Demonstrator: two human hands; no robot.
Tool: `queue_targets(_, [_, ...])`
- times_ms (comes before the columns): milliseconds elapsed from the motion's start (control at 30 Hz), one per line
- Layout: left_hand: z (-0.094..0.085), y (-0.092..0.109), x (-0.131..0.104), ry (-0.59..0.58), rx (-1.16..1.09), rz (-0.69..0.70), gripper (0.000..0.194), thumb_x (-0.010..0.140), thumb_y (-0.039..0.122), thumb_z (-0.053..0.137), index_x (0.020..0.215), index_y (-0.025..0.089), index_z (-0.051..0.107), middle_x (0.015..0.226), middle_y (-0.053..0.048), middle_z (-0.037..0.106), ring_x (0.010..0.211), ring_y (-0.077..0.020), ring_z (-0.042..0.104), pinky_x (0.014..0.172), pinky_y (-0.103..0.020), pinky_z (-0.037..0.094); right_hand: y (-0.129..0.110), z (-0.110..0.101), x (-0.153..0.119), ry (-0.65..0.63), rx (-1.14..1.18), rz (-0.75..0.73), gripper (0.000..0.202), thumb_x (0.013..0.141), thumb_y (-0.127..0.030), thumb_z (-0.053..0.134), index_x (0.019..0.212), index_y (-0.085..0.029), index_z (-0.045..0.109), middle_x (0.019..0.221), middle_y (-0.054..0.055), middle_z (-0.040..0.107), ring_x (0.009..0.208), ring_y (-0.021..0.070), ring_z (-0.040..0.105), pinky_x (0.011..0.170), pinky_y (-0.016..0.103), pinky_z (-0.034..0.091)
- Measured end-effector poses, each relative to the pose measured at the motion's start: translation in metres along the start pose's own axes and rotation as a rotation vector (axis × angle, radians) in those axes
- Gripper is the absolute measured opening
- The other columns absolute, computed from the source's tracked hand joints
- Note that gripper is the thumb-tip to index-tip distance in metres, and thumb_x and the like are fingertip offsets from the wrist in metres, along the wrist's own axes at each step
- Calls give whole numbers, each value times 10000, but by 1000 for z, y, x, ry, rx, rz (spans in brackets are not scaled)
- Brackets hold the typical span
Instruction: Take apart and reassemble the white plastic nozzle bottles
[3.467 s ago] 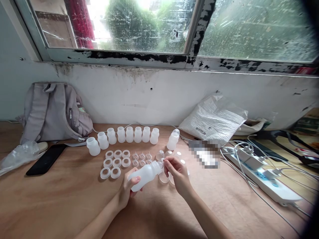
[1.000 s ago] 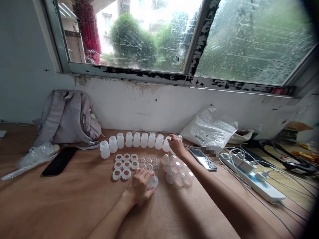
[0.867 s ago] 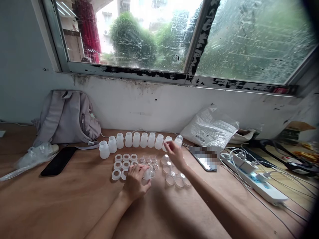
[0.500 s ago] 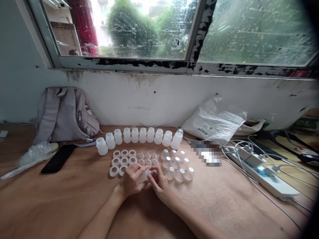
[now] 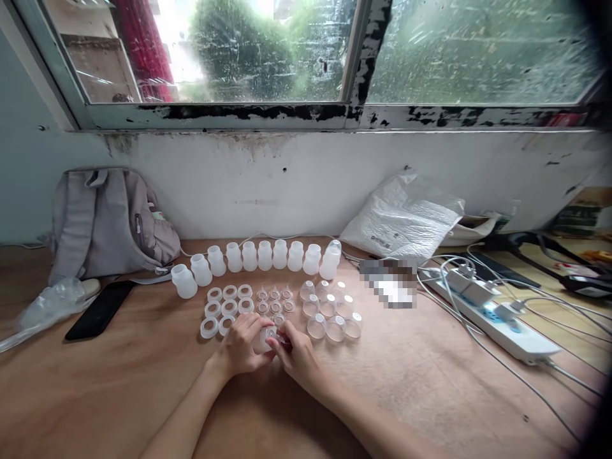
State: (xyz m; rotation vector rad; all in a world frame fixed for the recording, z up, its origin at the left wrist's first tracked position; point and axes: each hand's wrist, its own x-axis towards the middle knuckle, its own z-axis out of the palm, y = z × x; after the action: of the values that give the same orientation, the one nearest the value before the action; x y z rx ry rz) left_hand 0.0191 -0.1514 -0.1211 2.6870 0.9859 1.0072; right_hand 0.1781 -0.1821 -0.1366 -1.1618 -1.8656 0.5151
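Grey fabric backpack (image 5: 108,223) on L; 9 open white plastic bottles (image 5: 264,257), 8 white plastic rings (image 5: 229,314), 9 clear plastic domes (image 5: 327,307); L hand (image 5: 243,344), R hand (image 5: 301,354) gripping translucent plastic pc (image 5: 264,339), view part-blocked.

Head view, forward, down over nearby table (image 5: 421,376), right edge perhaps blocked

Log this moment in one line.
left hand: holds translucent piece | right hand: on same piece | nearby: white rings, clear domes | back: bottle row
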Motion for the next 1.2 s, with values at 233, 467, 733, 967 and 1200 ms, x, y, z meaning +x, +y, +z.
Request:
queue_targets(233, [-9, -6, 1, 73, 135, -55, 275, 715, 315, 544, 949, 175, 508, 856, -65, 577, 829, -215, 525, 777, -367, 404, 6, -11, 6, 245, -21, 41, 173, 805, -331, 484, 876, -207, 386, 546, -71, 383, 440, 83, 385, 445, 187, 327])
queue_targets(467, [-21, -20, 2, -42, 150, -157, 272, 713, 241, 535, 979, 201, 495, 948, -45, 584, 925, -211, 517, 871, -389, 344, 5, -15, 8, 84, -234, 127, 157, 802, -304, 445, 916, -194, 449, 594, -34, 480, 505, 109, 491, 493, 205, 350])
queue_targets(733, [-27, -19, 1, -92, 125, -192, 215, 705, 278, 562, 907, 218, 523, 945, -30, 580, 945, -208, 498, 877, -386, 331, 3, -15, 7, 38, -380, 182, 177, 796, -282, 415, 942, -197, 467, 641, -6, 559, 557, 142, 552, 511, 219, 356])
queue_targets(967, [-22, -25, -1, -86, 155, -230, 305, 707, 318, 580, 986, 226, 497, 1040, -34, 554, 1000, -211, 479, 888, -387, 326, 8, -15, 7, -64, -485, 255, 229, 819, -225, 374, 1021, -161, 461, 710, 47, 612, 629, 181, 595, 546, 247, 376])
queue_targets(1200, [-15, -32, -5, -89, 197, -246, 430, 702, 368, 584, 1095, 240, 466, 1123, -50, 523, 1069, -233, 445, 924, -415, 299, 15, -12, 12, -111, -531, 392, 239, 835, -172, 355, 1055, -150, 445, 952, 109, 609, 844, 207, 593, 656, 262, 401])
